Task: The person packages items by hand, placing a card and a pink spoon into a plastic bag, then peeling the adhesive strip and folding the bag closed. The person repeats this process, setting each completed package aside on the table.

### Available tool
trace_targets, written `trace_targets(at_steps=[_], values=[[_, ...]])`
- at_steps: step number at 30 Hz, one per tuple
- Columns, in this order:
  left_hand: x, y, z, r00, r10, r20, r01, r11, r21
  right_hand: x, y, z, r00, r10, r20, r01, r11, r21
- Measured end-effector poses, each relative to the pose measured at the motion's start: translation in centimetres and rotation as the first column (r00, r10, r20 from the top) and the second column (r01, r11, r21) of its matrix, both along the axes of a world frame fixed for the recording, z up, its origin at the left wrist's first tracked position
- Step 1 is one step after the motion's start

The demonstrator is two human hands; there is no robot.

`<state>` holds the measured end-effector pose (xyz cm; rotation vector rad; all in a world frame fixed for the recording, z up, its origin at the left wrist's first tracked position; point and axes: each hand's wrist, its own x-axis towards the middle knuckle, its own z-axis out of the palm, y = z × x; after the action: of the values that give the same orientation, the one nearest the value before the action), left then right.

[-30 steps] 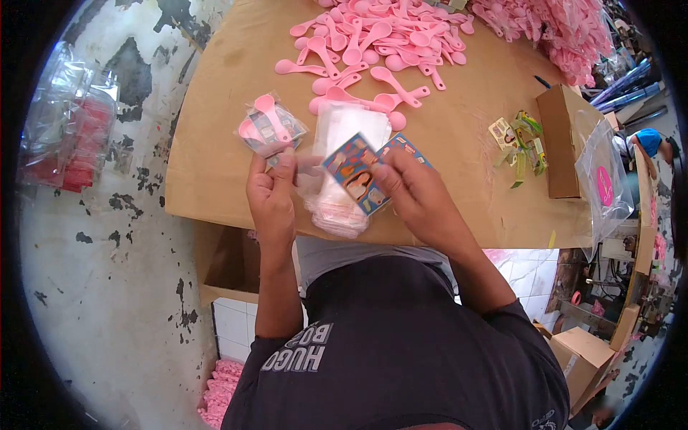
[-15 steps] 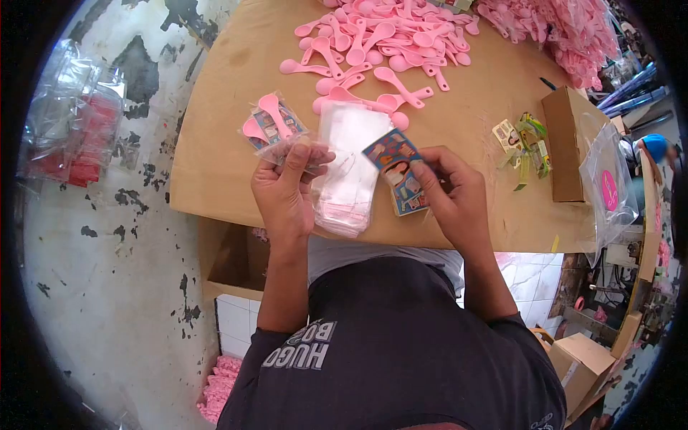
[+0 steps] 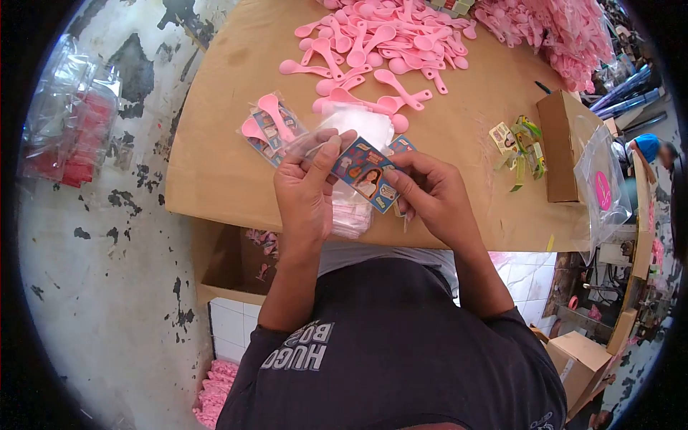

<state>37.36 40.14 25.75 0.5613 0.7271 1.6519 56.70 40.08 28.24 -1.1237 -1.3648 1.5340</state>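
My left hand [image 3: 304,190] pinches a clear plastic bag [image 3: 308,145] between thumb and fingers. A blue printed card [image 3: 368,175] is gripped by my right hand [image 3: 433,192], its left corner right at the left fingertips and the bag. Another blue card [image 3: 403,145] shows partly behind it. Under both hands lies a stack of clear bags [image 3: 351,218], largely covered. Just beyond my left hand is a packet [image 3: 269,147] with a blue card and pink spoons [image 3: 274,115].
A heap of pink spoons [image 3: 380,39] covers the far part of the brown table [image 3: 222,158]. Bagged pink items [image 3: 552,36] sit at far right. Small yellow-green packs [image 3: 527,147] lie near a cardboard box [image 3: 562,147]. An open box [image 3: 233,261] stands below the table edge.
My left hand has shifted right with the clear bag. My right hand has moved slightly left, bringing the card up to the left fingers and turning it flatter.
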Motion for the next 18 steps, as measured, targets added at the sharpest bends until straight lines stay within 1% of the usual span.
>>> trace_targets(at_steps=[1, 2, 4, 5, 7, 11, 13, 16, 17, 18], values=[[0.0, 0.0, 0.0, 1.0, 0.001, 0.002, -0.001, 1.0, 0.002, 0.0, 0.2, 0.0, 0.999, 0.026, 0.043, -0.027, 0.999, 0.029], [0.0, -0.1, 0.0, 1.0, -0.013, -0.023, 0.014, 1.0, 0.004, 0.1, 0.4, 0.1, 0.999, 0.026, 0.044, -0.028, 0.999, 0.03], [0.1, -0.1, 0.1, 0.998, -0.026, -0.049, 0.026, 1.0, 0.006, 0.1, 0.6, 0.5, 0.998, 0.027, -0.058, -0.028, 0.999, -0.027], [0.3, 0.0, 0.1, 0.999, -0.02, -0.03, 0.02, 1.0, -0.001, -0.2, 0.8, 0.4, 0.998, 0.027, -0.058, -0.029, 0.999, -0.027], [0.5, 0.1, 0.1, 1.0, -0.015, -0.01, 0.015, 1.0, -0.006, -0.7, 1.1, 0.0, 0.957, -0.11, -0.267, 0.099, 0.994, -0.056], [1.1, 0.1, 0.3, 0.999, -0.045, -0.019, 0.046, 0.998, 0.04, 0.4, 1.5, -1.1, 0.968, -0.111, -0.226, 0.102, 0.993, -0.051], [2.0, 0.0, 0.3, 0.997, -0.066, -0.03, 0.068, 0.996, 0.051, -0.1, 1.3, -1.3, 0.96, -0.121, -0.253, 0.129, 0.992, 0.014], [3.3, -0.5, 0.2, 0.998, -0.035, -0.044, 0.037, 0.998, 0.044, -1.0, 0.8, -0.6, 0.95, -0.162, -0.268, 0.175, 0.984, 0.025], [3.5, -0.7, 0.3, 0.996, -0.062, -0.058, 0.065, 0.997, 0.048, -1.3, 0.8, -0.9, 0.948, -0.164, -0.272, 0.178, 0.984, 0.027], [3.7, -0.8, 0.4, 0.994, -0.087, -0.073, 0.091, 0.994, 0.052, -1.7, 0.8, -1.4, 0.928, -0.187, -0.324, 0.217, 0.974, 0.06]])
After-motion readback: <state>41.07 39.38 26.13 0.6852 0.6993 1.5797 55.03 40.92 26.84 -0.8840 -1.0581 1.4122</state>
